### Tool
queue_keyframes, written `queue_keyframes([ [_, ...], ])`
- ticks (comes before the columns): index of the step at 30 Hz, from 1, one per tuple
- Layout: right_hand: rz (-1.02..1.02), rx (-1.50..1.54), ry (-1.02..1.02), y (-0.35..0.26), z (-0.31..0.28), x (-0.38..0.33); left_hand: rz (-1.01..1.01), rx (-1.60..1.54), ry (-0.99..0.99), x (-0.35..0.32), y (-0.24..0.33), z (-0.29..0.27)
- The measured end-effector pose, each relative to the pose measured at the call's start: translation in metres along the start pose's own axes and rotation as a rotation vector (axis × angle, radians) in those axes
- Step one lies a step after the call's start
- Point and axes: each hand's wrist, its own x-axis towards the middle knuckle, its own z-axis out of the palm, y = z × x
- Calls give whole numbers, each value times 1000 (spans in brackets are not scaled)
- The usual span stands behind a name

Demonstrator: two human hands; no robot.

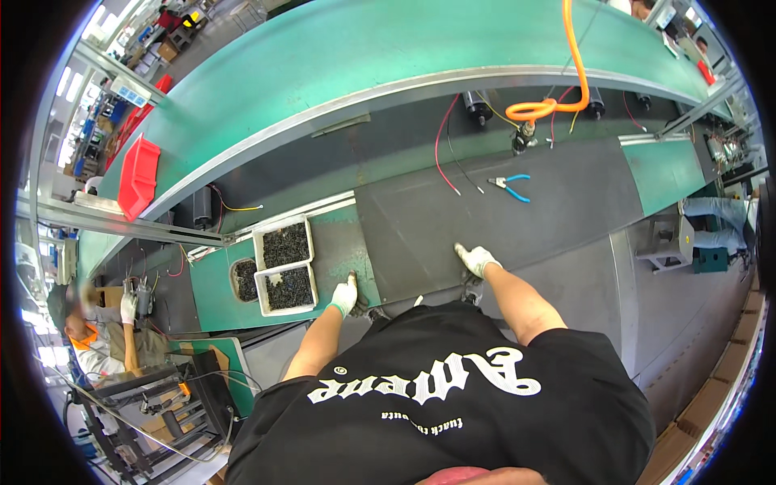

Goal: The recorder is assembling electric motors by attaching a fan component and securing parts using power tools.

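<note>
Both my hands wear white gloves with dark palms and rest at the near edge of the bench, holding no tool or part that I can see. My left hand [346,297] lies just right of the white trays, thumb stretched out and the other fingers partly hidden. Farther right, my right hand [478,261] sits at the edge of the black mat [404,230], its thumb pointing away from the fingers. Two white trays, a far one [257,249] and a near one [263,301], hold small black parts. Blue-handled pliers [514,187] lie on the mat beyond my right hand.
An orange coiled hose [575,56] hangs with a metal fitting [524,139] over the mat. Black cylinders [477,109] with loose wires line the far side beneath a green shelf [364,56]. A red bin [139,176] stands left; a co-worker [113,339] works there. A grey stool [669,242] stands right.
</note>
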Motion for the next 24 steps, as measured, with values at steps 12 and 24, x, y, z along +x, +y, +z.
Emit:
queue_keyframes([
  [12, 27, -230, 6, -10, -7, -1, 87, 347, -52, -24, 28, -9],
  [24, -48, -310, -19, 12, 10, 24, 52, 363, -70, -43, 41, -16],
])
